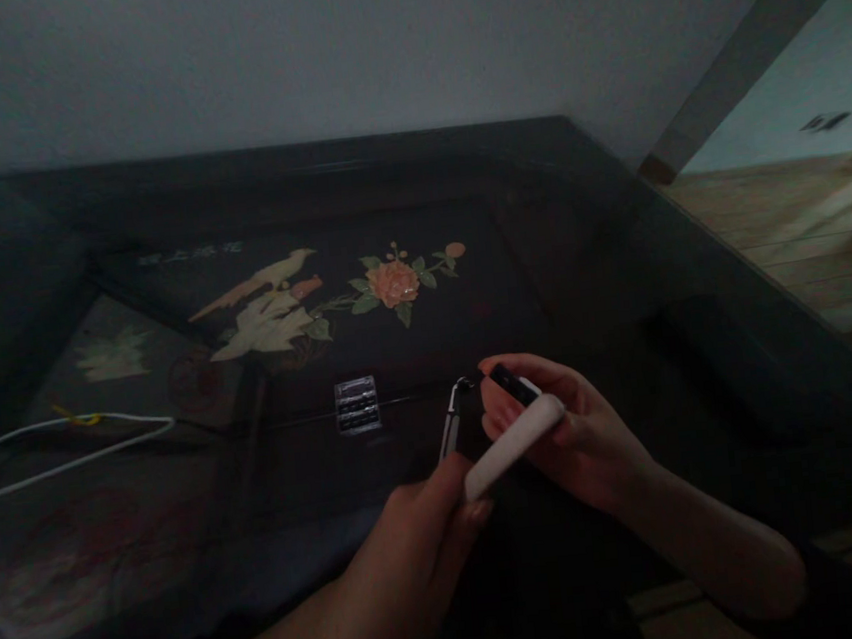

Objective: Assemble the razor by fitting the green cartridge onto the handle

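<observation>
White plastic catches what little light there is: a slim white device [514,447] lies slantwise between both hands, above the near edge of a dark lacquered bench [585,244]. Only the head view is given, and it is dim.

The right hand [564,427] comes in from the lower right and is closed around the upper end of the white device, fingers curled over its top and thumb side facing the camera. A small dark part [511,380] sits at that upper end, just above the fingers; what it is cannot be told in this light. The left hand [423,531] rises from the bottom centre, its thumb and fingers pinched on the lower end of the white device. A thin white cord or strap [451,423] with a dark tip runs upward from the left hand, just beside the device; whether it is joined to the device cannot be told.

Behind the hands, the bench top carries an inlaid picture: pale birds [266,310] on the left and an orange flower with green leaves [394,282] to their right. A small clear, ribbed object [357,404] lies on the bench, left of the hands and apart from them. Farther left a white cable [68,444] loops across the surface. Wooden floor [801,233] shows at the far right, beyond the bench edge.
</observation>
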Motion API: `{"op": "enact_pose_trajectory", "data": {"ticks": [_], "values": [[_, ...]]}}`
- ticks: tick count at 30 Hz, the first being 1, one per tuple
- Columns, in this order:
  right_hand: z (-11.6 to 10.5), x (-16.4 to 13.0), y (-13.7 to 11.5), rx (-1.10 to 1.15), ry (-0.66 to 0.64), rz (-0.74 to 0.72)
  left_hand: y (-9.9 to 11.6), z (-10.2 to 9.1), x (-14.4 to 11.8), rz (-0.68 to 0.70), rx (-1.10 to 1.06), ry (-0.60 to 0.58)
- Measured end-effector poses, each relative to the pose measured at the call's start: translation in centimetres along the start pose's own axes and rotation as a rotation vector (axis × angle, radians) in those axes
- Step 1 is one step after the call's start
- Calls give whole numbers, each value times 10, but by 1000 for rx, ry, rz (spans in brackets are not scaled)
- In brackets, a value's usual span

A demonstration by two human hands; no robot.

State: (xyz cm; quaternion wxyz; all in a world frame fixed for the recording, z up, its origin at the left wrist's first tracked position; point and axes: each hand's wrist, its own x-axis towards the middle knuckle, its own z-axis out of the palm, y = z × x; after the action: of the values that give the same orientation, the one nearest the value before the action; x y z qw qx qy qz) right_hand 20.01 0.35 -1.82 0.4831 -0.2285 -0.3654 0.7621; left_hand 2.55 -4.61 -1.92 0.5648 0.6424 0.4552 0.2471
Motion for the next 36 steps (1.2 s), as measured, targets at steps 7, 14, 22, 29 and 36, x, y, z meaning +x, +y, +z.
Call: {"op": "enact_pose_trajectory", "data": {"ticks": [7, 14, 22, 29, 36], "values": [[1, 0, -1, -5, 17, 11, -3, -1, 0, 11, -16, 23], [1, 0, -2, 56, -20, 18, -3, 0, 0, -28, -94, 43], [2, -1, -1, 16, 13, 16, 0, 1, -1, -6, -41, -35], [1, -1, 0, 18, 8, 35, 0, 1, 0, -43, -66, 29], [2, -1, -6, 30, -15, -22, -3, 2, -7, 47, -267, -53]]}}
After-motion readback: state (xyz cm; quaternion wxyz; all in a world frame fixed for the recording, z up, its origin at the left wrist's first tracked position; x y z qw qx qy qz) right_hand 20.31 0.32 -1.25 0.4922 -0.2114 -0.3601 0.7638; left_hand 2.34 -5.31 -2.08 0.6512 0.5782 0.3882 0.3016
